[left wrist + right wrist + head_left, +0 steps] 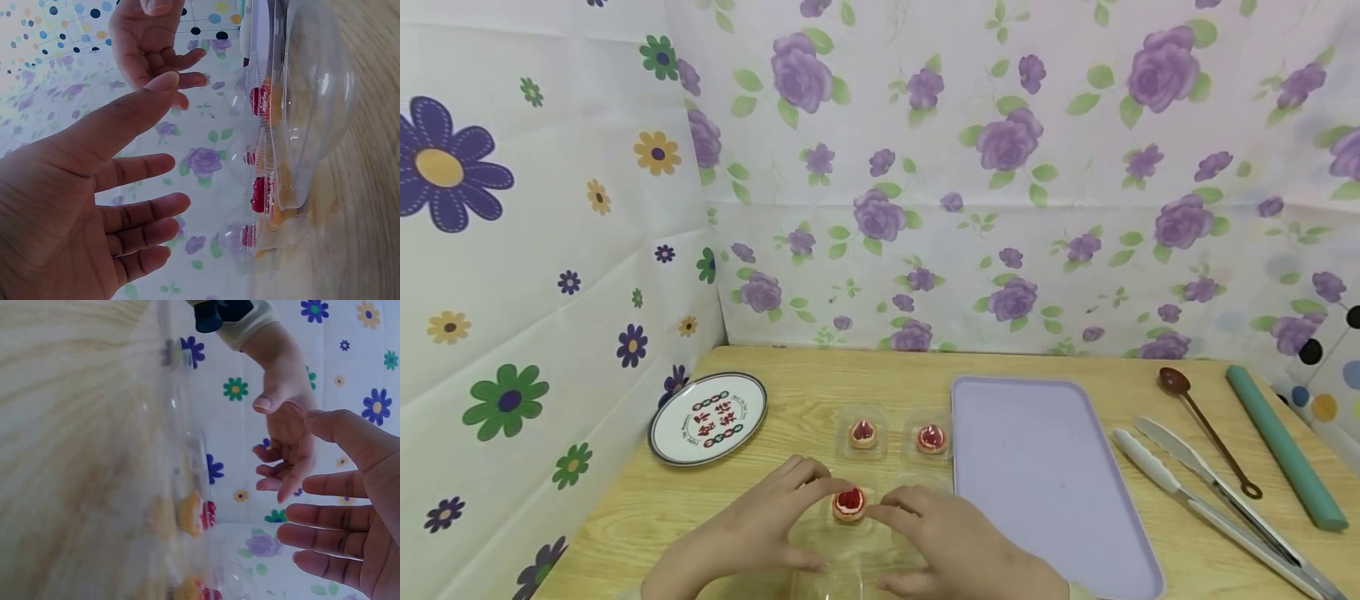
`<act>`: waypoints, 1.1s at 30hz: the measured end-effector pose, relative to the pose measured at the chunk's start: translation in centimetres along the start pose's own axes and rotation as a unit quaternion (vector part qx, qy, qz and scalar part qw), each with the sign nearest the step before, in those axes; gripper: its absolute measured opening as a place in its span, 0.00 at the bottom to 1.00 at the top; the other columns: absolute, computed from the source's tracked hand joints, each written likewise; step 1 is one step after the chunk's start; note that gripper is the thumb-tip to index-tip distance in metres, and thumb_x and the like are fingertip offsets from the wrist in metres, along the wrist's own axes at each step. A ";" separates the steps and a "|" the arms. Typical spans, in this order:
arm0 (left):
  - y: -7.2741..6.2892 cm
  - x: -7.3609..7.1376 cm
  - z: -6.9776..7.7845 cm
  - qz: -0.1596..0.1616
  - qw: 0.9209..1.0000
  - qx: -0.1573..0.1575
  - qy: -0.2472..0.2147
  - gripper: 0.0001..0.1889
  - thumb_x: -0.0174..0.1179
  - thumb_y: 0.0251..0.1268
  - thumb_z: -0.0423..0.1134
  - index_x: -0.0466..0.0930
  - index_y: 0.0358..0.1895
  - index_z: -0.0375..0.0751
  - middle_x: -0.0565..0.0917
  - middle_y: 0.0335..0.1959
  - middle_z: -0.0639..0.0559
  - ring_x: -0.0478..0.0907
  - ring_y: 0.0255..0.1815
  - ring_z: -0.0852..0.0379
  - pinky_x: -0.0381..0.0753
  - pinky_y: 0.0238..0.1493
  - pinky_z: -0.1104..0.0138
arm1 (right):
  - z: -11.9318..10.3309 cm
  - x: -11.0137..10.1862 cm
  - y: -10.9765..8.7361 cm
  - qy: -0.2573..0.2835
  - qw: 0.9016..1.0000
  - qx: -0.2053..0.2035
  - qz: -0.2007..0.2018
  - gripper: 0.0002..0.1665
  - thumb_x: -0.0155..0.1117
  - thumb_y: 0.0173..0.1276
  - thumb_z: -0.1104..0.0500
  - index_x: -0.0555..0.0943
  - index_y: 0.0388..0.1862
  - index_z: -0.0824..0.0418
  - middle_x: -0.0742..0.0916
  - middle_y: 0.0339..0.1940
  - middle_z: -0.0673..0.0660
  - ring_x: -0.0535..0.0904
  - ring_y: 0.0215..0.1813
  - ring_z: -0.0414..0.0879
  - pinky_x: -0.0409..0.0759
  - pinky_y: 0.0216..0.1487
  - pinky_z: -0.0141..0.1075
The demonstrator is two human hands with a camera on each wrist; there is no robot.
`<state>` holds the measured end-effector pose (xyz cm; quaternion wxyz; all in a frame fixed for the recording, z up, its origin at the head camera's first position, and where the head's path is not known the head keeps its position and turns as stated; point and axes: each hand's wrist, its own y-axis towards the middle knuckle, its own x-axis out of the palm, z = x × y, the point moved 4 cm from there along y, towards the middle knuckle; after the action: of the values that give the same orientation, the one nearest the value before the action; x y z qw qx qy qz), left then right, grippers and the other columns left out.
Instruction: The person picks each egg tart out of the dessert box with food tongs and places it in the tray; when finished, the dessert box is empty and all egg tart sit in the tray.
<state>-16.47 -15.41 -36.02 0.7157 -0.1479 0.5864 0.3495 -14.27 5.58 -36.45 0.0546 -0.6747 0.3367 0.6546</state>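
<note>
My left hand (752, 521) and right hand (958, 542) hover on either side of a small berry tart (850, 505), their fingers loosely bent and holding nothing. That tart, topped with red fruit and cream, sits in a clear plastic box whose empty lid half (827, 582) lies toward me. Behind it, two more tarts (862, 433) (932, 439) stand in clear boxes with domed tops. Both wrist views show the palms facing each other with spread fingers, close over the boxes; the clear dome (322, 94) is near in the left one. Part of another clear box (921, 482) is hidden behind my right hand.
To the left lies an oval plate (681, 433) with red lettering. A lilac tray (1045, 475) is right of the boxes. Beyond it are metal tongs (1217, 500), a brown spoon (1213, 433) and a green roll (1285, 446). Flowered cloth (955, 208) hangs behind the table.
</note>
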 end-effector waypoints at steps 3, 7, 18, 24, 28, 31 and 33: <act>0.7 0.5 -0.4 0.003 1.000 -0.007 -0.008 0.39 0.74 0.44 0.55 0.71 0.64 0.53 0.74 0.49 0.61 0.67 0.51 0.65 0.76 0.51 0.67 | 0.7 -0.6 0.0 -0.018 1.000 0.009 0.017 0.32 0.63 0.63 0.38 0.77 0.60 0.54 0.83 0.50 0.47 0.80 0.47 0.38 0.82 0.45 0.30; 2.0 1.5 -0.6 0.015 0.999 -0.029 -0.015 0.39 0.73 0.45 0.55 0.70 0.65 0.55 0.73 0.54 0.60 0.68 0.56 0.62 0.75 0.56 0.62 | 1.9 -1.1 -0.1 -0.031 0.998 0.044 0.018 0.31 0.63 0.63 0.37 0.79 0.57 0.55 0.83 0.50 0.47 0.81 0.47 0.39 0.83 0.47 0.33; 4.9 3.5 -0.3 0.006 0.998 -0.053 -0.031 0.40 0.74 0.45 0.54 0.69 0.65 0.51 0.73 0.62 0.53 0.67 0.65 0.52 0.68 0.65 0.50 | 4.6 -1.0 -0.2 -0.022 0.993 0.113 -0.010 0.33 0.68 0.58 0.40 0.78 0.59 0.56 0.83 0.54 0.52 0.82 0.53 0.48 0.83 0.49 0.43; 5.9 4.7 -0.7 -0.021 0.999 -0.033 -0.020 0.43 0.73 0.43 0.57 0.68 0.65 0.48 0.73 0.62 0.54 0.66 0.66 0.54 0.65 0.67 0.52 | 5.6 -0.3 -0.3 -0.001 0.989 0.145 -0.023 0.37 0.68 0.58 0.39 0.75 0.62 0.55 0.81 0.58 0.55 0.80 0.58 0.52 0.81 0.54 0.47; 6.2 5.4 -1.1 -0.018 0.999 -0.031 -0.010 0.42 0.72 0.44 0.59 0.69 0.65 0.47 0.74 0.61 0.53 0.67 0.65 0.54 0.65 0.68 0.54 | 6.0 0.3 -0.3 -0.003 0.988 0.153 -0.031 0.38 0.67 0.58 0.38 0.75 0.62 0.56 0.81 0.58 0.57 0.80 0.57 0.54 0.81 0.54 0.49; 6.4 5.8 -1.4 -0.015 0.999 -0.033 -0.003 0.42 0.71 0.45 0.61 0.70 0.64 0.46 0.74 0.61 0.52 0.67 0.65 0.53 0.65 0.69 0.54 | 6.2 0.9 -0.2 -0.016 0.988 0.152 -0.036 0.39 0.67 0.57 0.36 0.76 0.61 0.58 0.81 0.58 0.58 0.80 0.56 0.55 0.80 0.55 0.49; 6.4 5.9 -1.5 -0.013 0.999 -0.037 -0.001 0.42 0.70 0.46 0.62 0.70 0.64 0.45 0.74 0.61 0.52 0.68 0.65 0.53 0.65 0.69 0.55 | 6.3 1.3 0.0 -0.029 0.988 0.149 -0.038 0.40 0.67 0.56 0.35 0.77 0.60 0.58 0.82 0.57 0.57 0.80 0.55 0.54 0.81 0.55 0.48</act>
<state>-21.52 -9.83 -40.69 0.7146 -0.1816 0.5704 0.3620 -19.71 8.37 -38.51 0.1888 -0.6520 0.4026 0.6141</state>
